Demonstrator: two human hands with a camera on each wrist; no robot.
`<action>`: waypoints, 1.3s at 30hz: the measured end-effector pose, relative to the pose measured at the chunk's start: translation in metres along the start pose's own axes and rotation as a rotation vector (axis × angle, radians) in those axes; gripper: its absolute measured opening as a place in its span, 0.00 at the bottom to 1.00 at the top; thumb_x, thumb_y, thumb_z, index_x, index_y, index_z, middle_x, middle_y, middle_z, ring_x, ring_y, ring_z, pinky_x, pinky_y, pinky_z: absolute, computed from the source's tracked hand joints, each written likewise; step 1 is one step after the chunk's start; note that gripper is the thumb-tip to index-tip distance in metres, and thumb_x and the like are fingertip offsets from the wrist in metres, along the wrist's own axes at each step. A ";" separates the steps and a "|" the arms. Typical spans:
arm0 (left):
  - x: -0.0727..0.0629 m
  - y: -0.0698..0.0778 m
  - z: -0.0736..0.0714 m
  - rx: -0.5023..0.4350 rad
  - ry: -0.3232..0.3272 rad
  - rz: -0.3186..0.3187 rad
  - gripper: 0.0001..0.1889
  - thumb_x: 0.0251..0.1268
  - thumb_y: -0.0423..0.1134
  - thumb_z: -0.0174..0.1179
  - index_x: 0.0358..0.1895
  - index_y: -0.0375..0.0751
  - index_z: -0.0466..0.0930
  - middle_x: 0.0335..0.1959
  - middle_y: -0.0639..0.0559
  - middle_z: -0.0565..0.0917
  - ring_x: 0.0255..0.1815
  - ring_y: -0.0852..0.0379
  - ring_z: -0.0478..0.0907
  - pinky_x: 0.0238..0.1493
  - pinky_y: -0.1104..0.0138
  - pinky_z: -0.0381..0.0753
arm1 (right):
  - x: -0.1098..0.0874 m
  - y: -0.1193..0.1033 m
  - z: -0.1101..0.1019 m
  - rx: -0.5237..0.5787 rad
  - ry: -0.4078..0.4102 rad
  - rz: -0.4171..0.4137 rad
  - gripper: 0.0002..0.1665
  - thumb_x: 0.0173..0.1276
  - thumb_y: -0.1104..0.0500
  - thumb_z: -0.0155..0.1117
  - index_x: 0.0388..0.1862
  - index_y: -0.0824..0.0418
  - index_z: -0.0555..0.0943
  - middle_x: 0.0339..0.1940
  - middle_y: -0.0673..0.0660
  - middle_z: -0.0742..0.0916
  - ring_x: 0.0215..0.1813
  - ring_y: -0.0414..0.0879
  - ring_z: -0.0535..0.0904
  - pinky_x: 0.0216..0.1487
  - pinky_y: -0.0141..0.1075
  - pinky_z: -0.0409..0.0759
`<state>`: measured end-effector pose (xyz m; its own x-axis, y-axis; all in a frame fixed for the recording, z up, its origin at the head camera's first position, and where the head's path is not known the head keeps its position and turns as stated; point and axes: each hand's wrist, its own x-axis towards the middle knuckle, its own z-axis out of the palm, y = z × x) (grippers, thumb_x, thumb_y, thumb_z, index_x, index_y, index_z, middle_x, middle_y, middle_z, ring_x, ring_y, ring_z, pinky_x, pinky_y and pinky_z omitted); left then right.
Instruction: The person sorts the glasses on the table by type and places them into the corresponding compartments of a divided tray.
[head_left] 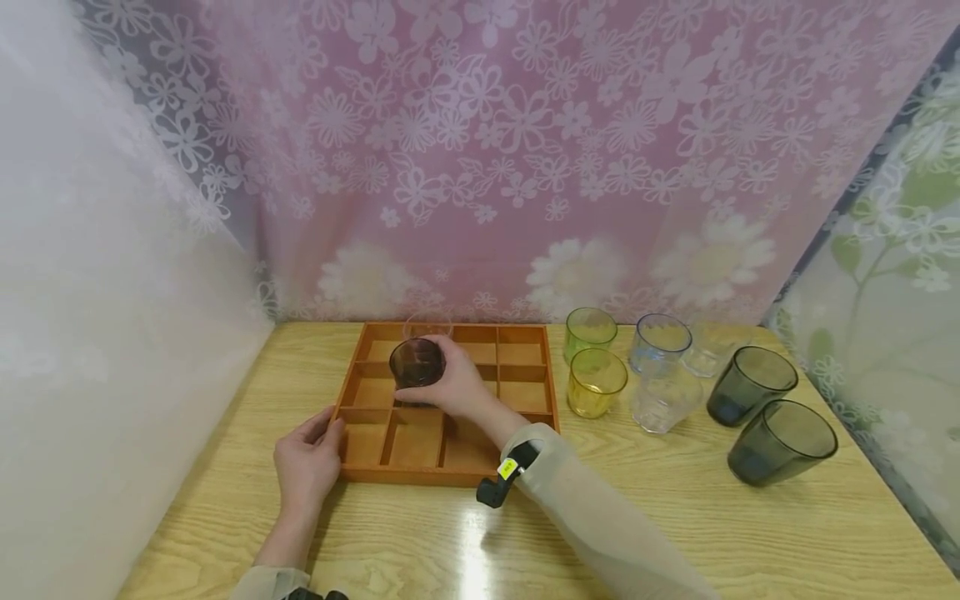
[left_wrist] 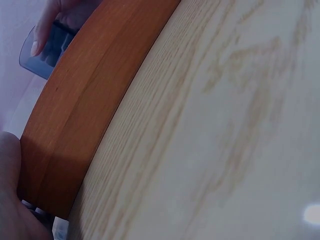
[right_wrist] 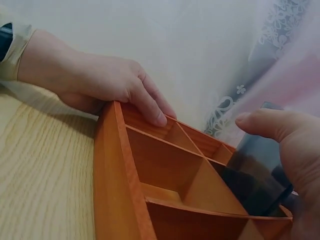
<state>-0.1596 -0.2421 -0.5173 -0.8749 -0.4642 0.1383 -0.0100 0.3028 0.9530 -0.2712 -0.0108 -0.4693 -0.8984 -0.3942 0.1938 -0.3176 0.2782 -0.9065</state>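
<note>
My right hand (head_left: 457,382) holds a dark tinted glass (head_left: 417,362) by its sides, over the middle row of a divided wooden tray (head_left: 420,476). In the right wrist view the glass (right_wrist: 257,170) stands tilted, its lower part down among the compartment walls. Whether it touches the compartment floor I cannot tell. My left hand (head_left: 308,457) grips the tray's left front corner, thumb over the rim and fingers outside, as the right wrist view also shows. A clear glass (head_left: 428,322) stands in a back compartment, partly hidden behind my right hand and the dark glass.
Right of the tray stand a green glass (head_left: 590,332), a yellow glass (head_left: 596,383), a blue-rimmed glass (head_left: 660,343), clear glasses (head_left: 666,402) and two dark grey glasses (head_left: 752,385). A flowered curtain (head_left: 525,167) closes off the back of the wooden table (head_left: 600,517).
</note>
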 end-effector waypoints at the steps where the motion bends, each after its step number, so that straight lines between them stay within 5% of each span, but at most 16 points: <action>1: 0.000 0.000 0.000 0.000 0.000 0.001 0.15 0.76 0.32 0.65 0.60 0.29 0.86 0.55 0.32 0.86 0.57 0.42 0.84 0.43 0.82 0.80 | 0.000 -0.001 -0.002 -0.016 -0.007 0.001 0.51 0.51 0.51 0.91 0.72 0.57 0.74 0.64 0.57 0.83 0.63 0.52 0.80 0.66 0.48 0.79; 9: 0.000 -0.002 0.001 0.007 0.004 0.006 0.15 0.76 0.31 0.65 0.60 0.29 0.86 0.57 0.33 0.86 0.57 0.42 0.84 0.42 0.83 0.80 | -0.005 -0.012 -0.015 -0.086 -0.042 0.012 0.53 0.54 0.48 0.89 0.76 0.55 0.73 0.65 0.53 0.82 0.63 0.51 0.80 0.63 0.47 0.81; 22: 0.001 -0.005 0.003 0.040 0.026 0.031 0.15 0.75 0.33 0.66 0.59 0.30 0.87 0.52 0.34 0.88 0.54 0.44 0.85 0.42 0.83 0.80 | -0.025 -0.011 -0.040 0.020 -0.021 0.001 0.54 0.56 0.55 0.89 0.78 0.61 0.70 0.72 0.58 0.80 0.70 0.60 0.77 0.71 0.57 0.75; 28: 0.000 -0.004 0.002 0.049 0.039 0.035 0.14 0.74 0.31 0.67 0.58 0.30 0.87 0.52 0.34 0.88 0.54 0.44 0.85 0.42 0.83 0.79 | -0.035 -0.007 -0.055 0.024 -0.002 -0.031 0.53 0.56 0.55 0.89 0.77 0.64 0.71 0.71 0.63 0.80 0.71 0.61 0.76 0.74 0.52 0.73; 35: 0.000 -0.005 0.003 0.056 0.041 0.041 0.15 0.74 0.32 0.67 0.58 0.31 0.88 0.53 0.35 0.88 0.49 0.63 0.84 0.42 0.82 0.80 | -0.050 -0.002 -0.078 0.056 0.022 -0.020 0.49 0.58 0.56 0.88 0.75 0.58 0.73 0.69 0.55 0.81 0.72 0.60 0.75 0.75 0.54 0.70; 39: 0.000 -0.004 0.004 0.061 0.032 0.039 0.15 0.74 0.33 0.67 0.59 0.31 0.87 0.53 0.35 0.88 0.51 0.56 0.85 0.42 0.83 0.79 | -0.059 0.001 -0.090 0.044 0.046 -0.021 0.48 0.58 0.55 0.88 0.75 0.56 0.73 0.69 0.53 0.81 0.72 0.55 0.76 0.75 0.52 0.71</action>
<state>-0.1611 -0.2404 -0.5224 -0.8595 -0.4766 0.1846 -0.0061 0.3706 0.9288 -0.2460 0.0918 -0.4477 -0.9048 -0.3588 0.2292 -0.3239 0.2306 -0.9176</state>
